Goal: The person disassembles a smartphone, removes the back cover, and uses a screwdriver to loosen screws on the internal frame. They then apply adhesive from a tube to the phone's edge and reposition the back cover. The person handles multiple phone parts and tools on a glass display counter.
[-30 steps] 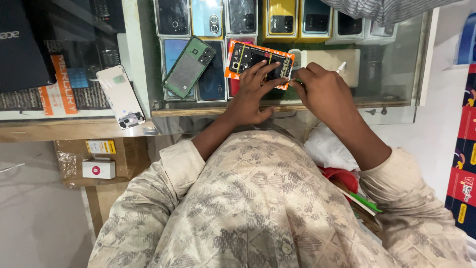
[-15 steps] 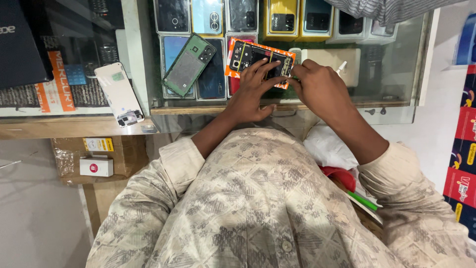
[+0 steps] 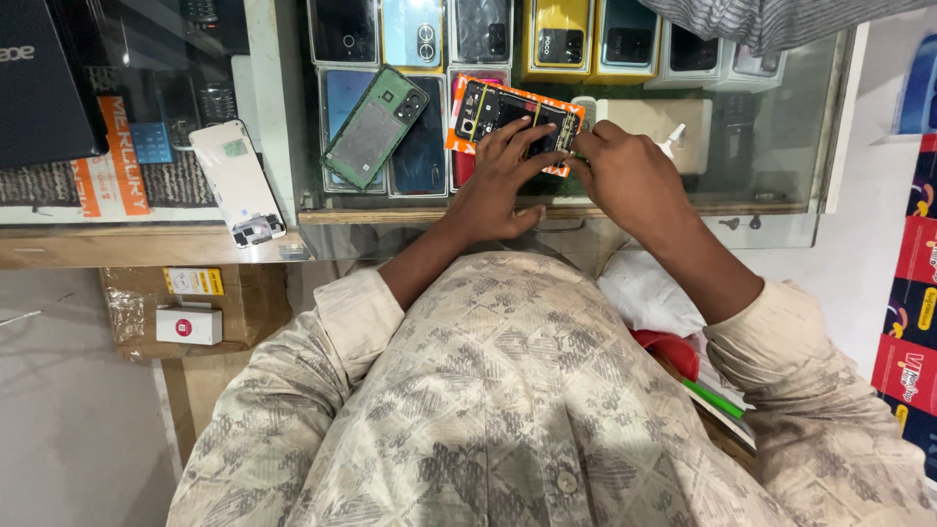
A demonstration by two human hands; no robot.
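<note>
Bright, sharp, faint glass glare

An opened phone in an orange frame is being pressed onto the glass counter by the left hand, fingers spread over it. Its right edge is being touched by the right hand. A green back cover is lying just beside it.

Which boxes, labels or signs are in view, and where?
Phone boxes: row inside the glass case, yellow, blue, grey.
White box: low shelf at left, red round mark.
Yellow label: on the wrapped carton above it.
Red packets: stacked at right edge.
Orange strip: left case.
</note>
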